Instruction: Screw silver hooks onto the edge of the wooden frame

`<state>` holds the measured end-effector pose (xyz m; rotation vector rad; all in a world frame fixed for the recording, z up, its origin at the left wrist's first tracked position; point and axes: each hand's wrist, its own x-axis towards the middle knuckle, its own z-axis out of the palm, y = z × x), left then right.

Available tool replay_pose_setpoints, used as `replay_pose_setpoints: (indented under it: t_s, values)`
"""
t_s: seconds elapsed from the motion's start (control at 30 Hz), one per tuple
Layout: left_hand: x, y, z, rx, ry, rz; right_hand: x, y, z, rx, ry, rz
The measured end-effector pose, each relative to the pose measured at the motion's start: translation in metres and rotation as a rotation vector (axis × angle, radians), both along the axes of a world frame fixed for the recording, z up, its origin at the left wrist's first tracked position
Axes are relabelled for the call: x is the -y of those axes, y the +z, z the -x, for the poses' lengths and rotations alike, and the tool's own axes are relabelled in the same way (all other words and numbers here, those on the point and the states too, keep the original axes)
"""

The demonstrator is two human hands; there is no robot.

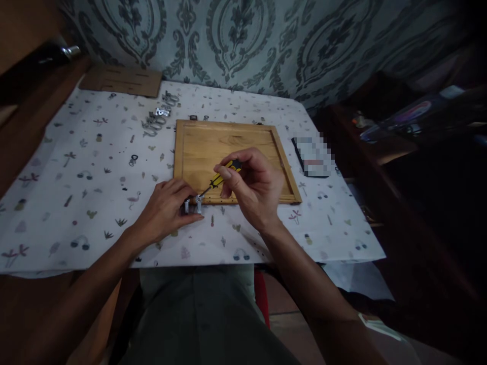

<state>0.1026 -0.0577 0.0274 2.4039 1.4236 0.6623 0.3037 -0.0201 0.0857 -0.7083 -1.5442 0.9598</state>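
Note:
A wooden board (213, 147) with a raised frame lies flat on the patterned tablecloth. My right hand (253, 187) is closed around a yellow and black screwdriver (219, 177), whose tip points down-left at the board's near edge. There my left hand (165, 208) pinches a small metal hook bracket (193, 204) against that edge. A row of small holes runs along the same edge.
More metal hooks and brackets (158, 119) lie in a pile at the back of the table. A flat cardboard piece (122, 80) sits at the far left corner. A phone (314, 157) rests right of the board. Dark furniture stands on both sides.

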Motion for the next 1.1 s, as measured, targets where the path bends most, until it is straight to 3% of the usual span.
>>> replay_pose_setpoints:
  t_s: [0.4,0.63,0.87,1.1]
  values:
    - [0.001,0.0,-0.001,-0.005,0.005,0.001,-0.005,-0.005,0.002,0.054,0.029,-0.011]
    - [0.0,0.0,-0.001,0.002,0.002,0.006,-0.006,0.004,-0.004,0.168,0.154,-0.055]
    - [0.0,0.001,-0.001,0.011,-0.004,0.023,-0.008,0.006,-0.002,0.208,0.089,-0.091]
    - [0.001,0.001,-0.001,0.025,-0.001,0.029,-0.007,0.009,0.0,0.197,0.137,-0.027]
